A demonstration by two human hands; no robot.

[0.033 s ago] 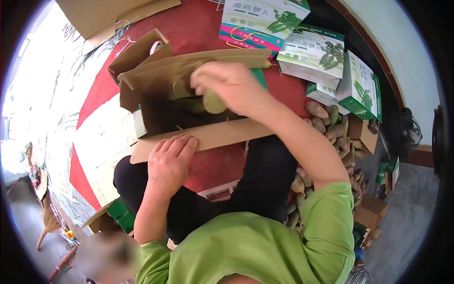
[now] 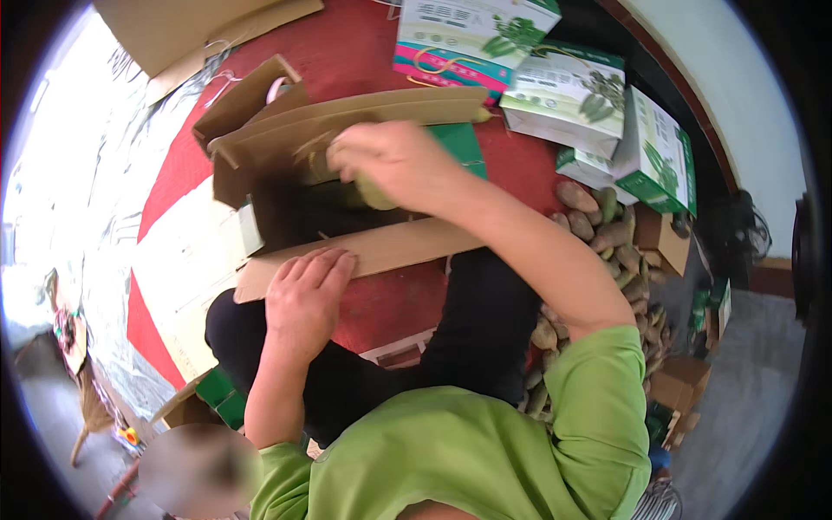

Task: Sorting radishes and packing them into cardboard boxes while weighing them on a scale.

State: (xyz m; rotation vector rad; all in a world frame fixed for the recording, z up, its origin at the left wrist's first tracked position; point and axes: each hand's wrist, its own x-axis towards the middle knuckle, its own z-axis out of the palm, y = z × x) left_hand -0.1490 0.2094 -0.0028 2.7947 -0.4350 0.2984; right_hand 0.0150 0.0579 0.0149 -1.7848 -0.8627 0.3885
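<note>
1. Right hand (image 2: 388, 165), blurred, has shifted a little left over the open box (image 2: 433, 102), the green piece (image 2: 376, 194) moving with it
2. Its fingers look curled and closed on that piece, which shows just below them at the box's mouth; as I judge it, the piece is unreleased and the work is centred there
3. Left hand (image 2: 303, 299) lies on the near flap (image 2: 394, 247), fingers side by side; whether it pinches, I cannot tell
4. Beyond the right hand, to its right, white-and-green cartons (image 2: 563, 126) carry vegetable pictures and small lettering; a pink-and-blue package (image 2: 472, 76) has print too
5. Nearer its forearm lies a tuber pile (image 2: 612, 236)
</note>
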